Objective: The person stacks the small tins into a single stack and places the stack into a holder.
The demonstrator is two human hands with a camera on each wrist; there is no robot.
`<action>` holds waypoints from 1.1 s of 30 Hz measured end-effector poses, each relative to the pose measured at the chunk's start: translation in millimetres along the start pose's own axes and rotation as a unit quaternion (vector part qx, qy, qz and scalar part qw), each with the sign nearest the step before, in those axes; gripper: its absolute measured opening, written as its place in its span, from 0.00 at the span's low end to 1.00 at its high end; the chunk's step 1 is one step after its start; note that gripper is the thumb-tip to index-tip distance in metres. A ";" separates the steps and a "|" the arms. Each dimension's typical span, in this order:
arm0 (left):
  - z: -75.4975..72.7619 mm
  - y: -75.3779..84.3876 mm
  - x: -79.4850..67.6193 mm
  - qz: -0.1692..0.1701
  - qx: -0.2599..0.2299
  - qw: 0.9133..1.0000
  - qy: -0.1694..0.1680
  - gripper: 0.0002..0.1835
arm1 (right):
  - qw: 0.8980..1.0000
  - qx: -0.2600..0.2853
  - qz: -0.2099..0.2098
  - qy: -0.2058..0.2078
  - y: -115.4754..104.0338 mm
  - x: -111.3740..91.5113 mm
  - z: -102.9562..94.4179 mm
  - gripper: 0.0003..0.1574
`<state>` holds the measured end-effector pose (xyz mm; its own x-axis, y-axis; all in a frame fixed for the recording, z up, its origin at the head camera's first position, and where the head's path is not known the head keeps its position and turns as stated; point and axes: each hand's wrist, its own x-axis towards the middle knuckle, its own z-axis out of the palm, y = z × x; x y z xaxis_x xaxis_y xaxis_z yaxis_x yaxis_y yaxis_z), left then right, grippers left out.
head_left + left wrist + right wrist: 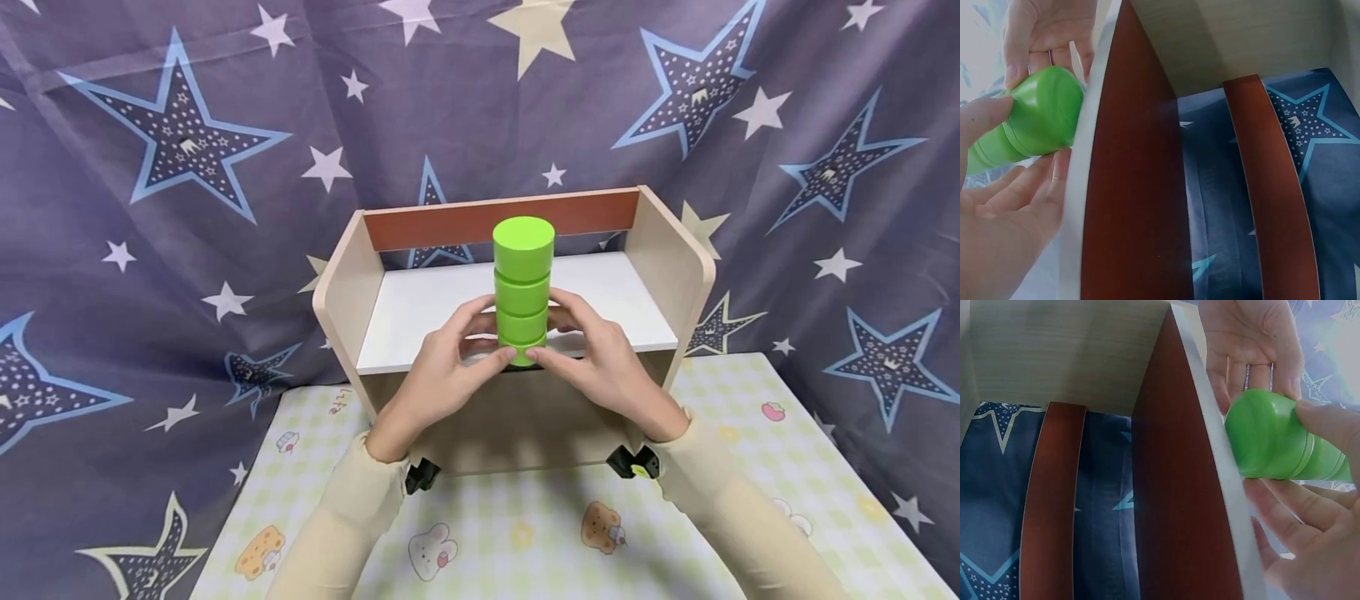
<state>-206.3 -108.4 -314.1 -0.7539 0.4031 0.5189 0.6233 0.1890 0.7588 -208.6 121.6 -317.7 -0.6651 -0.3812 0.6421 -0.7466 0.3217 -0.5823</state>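
Note:
A tall, bright green segmented cylinder (523,292) stands upright, wider at its flat top and grooved all round. My left hand (450,358) holds its lower part from the left, with the thumb in front and fingers around the side. From the right, my right hand (600,354) grips the same lower part, thumb tip near the other thumb. The base meets the front edge of the white shelf board (442,304) in the head view. In the left wrist view, the rounded base of the cylinder (1047,112) is right at the board's edge, between both hands.
The small wooden shelf unit (510,425) has raised side panels (671,258) and a reddish-brown back rail (495,223). It stands on a table with a checked, cartoon-printed cloth (517,542). A dark curtain with stars (480,100) hangs close behind and at both sides.

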 end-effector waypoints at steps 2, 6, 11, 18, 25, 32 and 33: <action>-0.1 -3.1 2.3 -0.005 -0.003 1.000 0.002 0.34 | 1.000 0.002 0.007 -0.003 2.8 2.3 0.8 0.47; -0.5 -6.5 5.9 -0.019 0.001 1.000 0.005 0.34 | 1.000 -0.002 0.019 -0.010 7.3 6.4 1.8 0.47; -0.9 -8.2 11.2 -0.034 0.003 0.999 0.000 0.33 | 1.000 -0.010 0.023 -0.012 10.9 11.1 1.7 0.47; -2.0 -11.3 14.7 -0.043 0.010 0.999 -0.005 0.33 | 0.999 -0.005 0.037 -0.015 13.2 13.6 2.5 0.47; -2.9 -10.6 15.2 -0.067 0.011 0.998 0.000 0.33 | 0.998 -0.005 0.060 -0.022 13.6 15.6 4.8 0.45; -1.6 -12.4 16.7 -0.093 0.024 0.995 0.019 0.32 | 0.997 -0.022 0.073 -0.010 13.7 17.3 6.1 0.46; -1.4 -12.8 16.9 -0.092 0.028 0.995 0.023 0.32 | 0.997 -0.022 0.072 -0.005 13.9 17.4 6.1 0.46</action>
<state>-227.4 -105.2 -314.5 -0.8646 0.3161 0.3906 0.4827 0.3067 0.8203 -230.5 114.2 -317.7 -0.7658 -0.3367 0.5478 -0.6430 0.4119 -0.6457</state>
